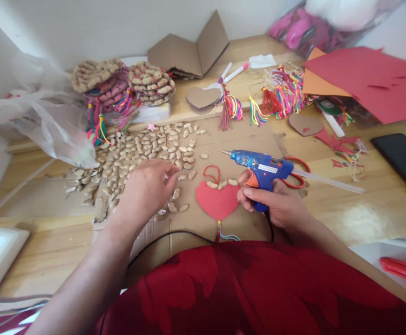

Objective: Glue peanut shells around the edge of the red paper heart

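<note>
My right hand (276, 200) grips a blue hot glue gun (246, 159) by its handle, nozzle pointing left, a clear glue stick (332, 181) out of its back. Below the nozzle lies a red paper heart (217, 201) with a red cord loop at its top and a tassel at its lower tip. A few peanuts (223, 184) sit along the heart's upper edge. My left hand (150, 184) is over the right side of a spread of loose peanuts (143, 144), fingers curled in and closed. Whatever is between its fingertips is hidden.
Stacks of peanut-covered pieces (150, 83) stand at the back left beside a plastic bag (56, 121). Cardboard hearts (203, 98), tassels (283, 93) and red paper (370, 83) lie behind. Orange-handled scissors (302, 163) and a black phone (402, 163) are right. A black cable (175, 232) crosses the cardboard.
</note>
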Tool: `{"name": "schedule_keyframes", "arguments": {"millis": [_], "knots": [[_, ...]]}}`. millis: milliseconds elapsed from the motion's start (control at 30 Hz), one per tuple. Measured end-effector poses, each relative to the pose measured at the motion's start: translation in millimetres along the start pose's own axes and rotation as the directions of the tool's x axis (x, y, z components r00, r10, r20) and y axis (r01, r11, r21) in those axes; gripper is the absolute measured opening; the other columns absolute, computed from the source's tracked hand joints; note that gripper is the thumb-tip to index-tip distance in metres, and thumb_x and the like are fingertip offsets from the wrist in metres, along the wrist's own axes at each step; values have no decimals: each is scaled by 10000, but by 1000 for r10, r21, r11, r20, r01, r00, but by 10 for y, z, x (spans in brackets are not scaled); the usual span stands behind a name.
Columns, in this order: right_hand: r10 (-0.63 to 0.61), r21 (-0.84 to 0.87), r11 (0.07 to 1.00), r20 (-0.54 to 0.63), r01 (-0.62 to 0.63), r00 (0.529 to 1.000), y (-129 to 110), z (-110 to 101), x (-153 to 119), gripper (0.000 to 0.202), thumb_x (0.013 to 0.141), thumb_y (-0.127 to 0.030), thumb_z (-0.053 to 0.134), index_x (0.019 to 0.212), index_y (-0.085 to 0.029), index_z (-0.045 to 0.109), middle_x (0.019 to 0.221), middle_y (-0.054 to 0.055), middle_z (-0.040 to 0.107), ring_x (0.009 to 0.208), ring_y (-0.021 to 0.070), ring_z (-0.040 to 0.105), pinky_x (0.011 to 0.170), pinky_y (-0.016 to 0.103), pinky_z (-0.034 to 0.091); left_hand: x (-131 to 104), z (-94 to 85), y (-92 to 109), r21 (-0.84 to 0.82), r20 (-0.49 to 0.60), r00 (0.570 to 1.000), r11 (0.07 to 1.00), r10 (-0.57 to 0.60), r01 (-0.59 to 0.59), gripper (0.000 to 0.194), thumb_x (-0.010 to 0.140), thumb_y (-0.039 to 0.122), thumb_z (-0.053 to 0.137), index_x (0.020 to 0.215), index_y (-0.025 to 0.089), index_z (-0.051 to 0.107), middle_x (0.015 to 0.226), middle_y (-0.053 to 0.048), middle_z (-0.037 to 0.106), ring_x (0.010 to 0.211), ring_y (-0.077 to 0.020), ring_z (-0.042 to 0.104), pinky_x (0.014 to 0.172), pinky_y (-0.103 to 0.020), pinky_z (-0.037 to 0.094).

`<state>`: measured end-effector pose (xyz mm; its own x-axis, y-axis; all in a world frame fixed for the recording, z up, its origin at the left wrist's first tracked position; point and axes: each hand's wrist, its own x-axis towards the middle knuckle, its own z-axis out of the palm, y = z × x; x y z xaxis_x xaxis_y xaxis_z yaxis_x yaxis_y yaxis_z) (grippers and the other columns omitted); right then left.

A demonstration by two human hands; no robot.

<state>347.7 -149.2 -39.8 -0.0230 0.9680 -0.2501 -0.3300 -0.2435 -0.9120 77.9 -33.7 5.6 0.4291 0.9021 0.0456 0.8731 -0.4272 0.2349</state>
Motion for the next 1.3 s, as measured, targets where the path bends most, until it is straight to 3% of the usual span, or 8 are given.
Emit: {"name": "schedule_keyframes", "arguments": {"millis": [400,700,867,1067,1300], "knots": [[34,-24,999,-38,-34,999,-55,50,-8,219,863,-358,823,1024,-265,709,732,-11,721,586,151,601,553,302,444,51,65,6,44,73,995,996,72,-75,163,899,212,675,961,195,825,1042,-102,825,1043,-325,750,1007,-453,573],[7,-16,1000,-33,-8,999,-89,76,-8,190,878,-313,798,1022,-241,698,732,-16,723,599,129,613,583,271,464,44,50,48,36,93,995,999,-22,19,137,860,215,667,908,209,795,956,-62,817,954,-299,760,890,-402,586],[9,3,1000,-4,-9,1000,-75,61,-11,191,888,-299,797,1043,-251,697,740,-24,725,607,132,624,583,265,464,-24,28,183,-57,68,998,998,5,-1,131,832,241,684,898,234,797,925,-36,815,895,-256,759,877,-364,580],[5,10,1000,2,-5,1000,-77,69,-18,153,924,-272,764,1055,-242,692,769,-16,730,618,136,619,591,278,456,-18,82,424,-84,131,991,996,-4,15,160,848,263,671,921,231,810,925,-40,823,869,-253,762,870,-363,581],[20,9,1000,2,-20,1000,-80,66,-20,165,918,-275,774,1052,-232,689,762,-18,731,612,127,618,590,268,452,-10,96,467,-67,135,991,997,-18,27,167,858,258,657,916,238,813,947,-35,828,886,-251,766,884,-358,581]]}}
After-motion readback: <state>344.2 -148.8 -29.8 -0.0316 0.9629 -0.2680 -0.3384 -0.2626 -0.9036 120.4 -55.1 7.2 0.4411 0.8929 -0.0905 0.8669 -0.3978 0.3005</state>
